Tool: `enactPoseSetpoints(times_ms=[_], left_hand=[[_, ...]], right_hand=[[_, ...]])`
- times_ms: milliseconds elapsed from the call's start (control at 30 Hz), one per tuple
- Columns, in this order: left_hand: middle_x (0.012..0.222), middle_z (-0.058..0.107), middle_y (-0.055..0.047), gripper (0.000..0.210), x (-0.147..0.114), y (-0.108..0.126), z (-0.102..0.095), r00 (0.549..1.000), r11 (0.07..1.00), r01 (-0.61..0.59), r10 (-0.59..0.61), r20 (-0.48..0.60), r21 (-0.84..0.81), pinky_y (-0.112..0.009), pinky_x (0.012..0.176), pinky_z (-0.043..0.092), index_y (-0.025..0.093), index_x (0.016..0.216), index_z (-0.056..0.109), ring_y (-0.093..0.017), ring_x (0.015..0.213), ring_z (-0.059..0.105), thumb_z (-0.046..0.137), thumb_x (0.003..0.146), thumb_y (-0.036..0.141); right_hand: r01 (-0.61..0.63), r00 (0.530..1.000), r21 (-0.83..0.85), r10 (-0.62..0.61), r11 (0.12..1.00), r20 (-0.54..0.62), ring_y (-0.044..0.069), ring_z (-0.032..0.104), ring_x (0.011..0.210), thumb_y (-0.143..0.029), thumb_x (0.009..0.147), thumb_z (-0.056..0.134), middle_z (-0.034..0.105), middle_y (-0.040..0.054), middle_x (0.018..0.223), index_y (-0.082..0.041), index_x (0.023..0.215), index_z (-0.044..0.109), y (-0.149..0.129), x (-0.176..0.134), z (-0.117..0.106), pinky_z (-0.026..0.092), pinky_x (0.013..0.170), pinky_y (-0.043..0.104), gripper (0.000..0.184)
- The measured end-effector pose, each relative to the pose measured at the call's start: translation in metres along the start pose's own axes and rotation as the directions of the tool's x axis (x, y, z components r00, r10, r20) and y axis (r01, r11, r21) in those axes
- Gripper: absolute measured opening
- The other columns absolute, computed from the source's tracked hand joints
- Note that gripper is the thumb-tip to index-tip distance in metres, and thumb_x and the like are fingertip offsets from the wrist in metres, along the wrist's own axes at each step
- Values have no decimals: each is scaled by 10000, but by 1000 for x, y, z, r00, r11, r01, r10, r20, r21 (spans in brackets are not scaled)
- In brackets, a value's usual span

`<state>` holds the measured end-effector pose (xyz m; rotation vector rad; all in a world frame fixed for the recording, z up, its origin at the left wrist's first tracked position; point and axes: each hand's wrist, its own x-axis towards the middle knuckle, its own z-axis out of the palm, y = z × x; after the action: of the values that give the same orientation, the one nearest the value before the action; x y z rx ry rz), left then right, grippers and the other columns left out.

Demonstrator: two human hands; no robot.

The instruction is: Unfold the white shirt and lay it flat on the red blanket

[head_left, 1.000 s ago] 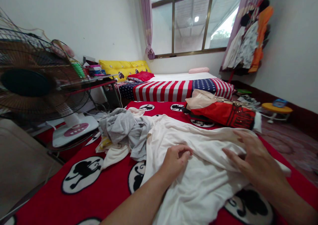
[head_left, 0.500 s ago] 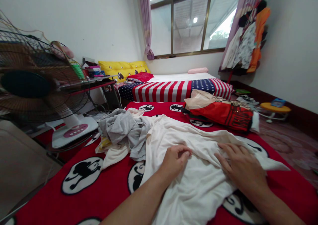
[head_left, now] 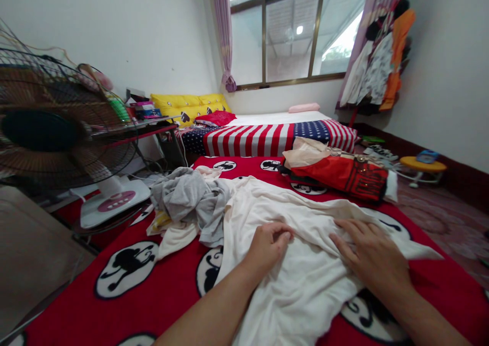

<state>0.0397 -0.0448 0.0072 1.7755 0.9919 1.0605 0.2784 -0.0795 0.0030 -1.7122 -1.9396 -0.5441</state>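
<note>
A crumpled white shirt (head_left: pixel 290 280) is spread over the red blanket (head_left: pixel 76 315), one sleeve-like end reaching out to the right. My left hand (head_left: pixel 269 241) rests on its middle, fingers curled and thumb brought to the index finger in a pinch on the cloth. Across from it, my right hand (head_left: pixel 372 254) lies on the right part of the shirt with fingers stretched and apart. Against the shirt's left edge sits a heap of clothes (head_left: pixel 187 195), mostly grey, with white and yellow pieces underneath.
A red bag (head_left: pixel 340 175) lies beyond the shirt on the right. To the left stand a fan (head_left: pixel 42 127) and a cluttered table (head_left: pixel 141 129). Farther back is a bed with a flag-patterned cover (head_left: pixel 248 139). A small yellow stool (head_left: pixel 422 164) stands by the right wall.
</note>
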Motion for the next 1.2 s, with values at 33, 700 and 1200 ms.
enactPoseSetpoints(times_ms=[33, 700, 1200], left_hand=[[809, 719, -29, 222, 0, 1, 0, 1000, 1000, 1, -1, -1, -7, -226, 688, 470, 167, 872, 741, -154, 751, 638, 533, 797, 147], [983, 701, -54, 220, 24, -8, -46, 930, 980, -21, 92, -357, 197, -283, 809, 489, 184, 880, 714, -176, 961, 622, 538, 776, 106], [964, 697, -56, 260, 23, -18, -43, 944, 981, -4, 68, -324, 193, -274, 781, 490, 174, 856, 710, -171, 910, 638, 525, 747, 26]], right_hand=[[1, 1000, 13, -2, 1000, 16, 299, 597, 958, -399, 852, 521, 681, 104, 1000, -192, 1065, 647, 1, 1, -1, 454, 828, 429, 322], [-198, 978, 334, 207, 922, 10, 145, 601, 626, -401, 842, 550, 669, -9, 944, -269, 940, 638, -7, 20, -61, 451, 608, 300, 186], [-183, 982, 26, 185, 983, -49, 379, 447, 1236, -432, 816, 493, 430, 196, 1357, -142, 1243, 536, 28, 14, -19, 402, 998, 505, 518]])
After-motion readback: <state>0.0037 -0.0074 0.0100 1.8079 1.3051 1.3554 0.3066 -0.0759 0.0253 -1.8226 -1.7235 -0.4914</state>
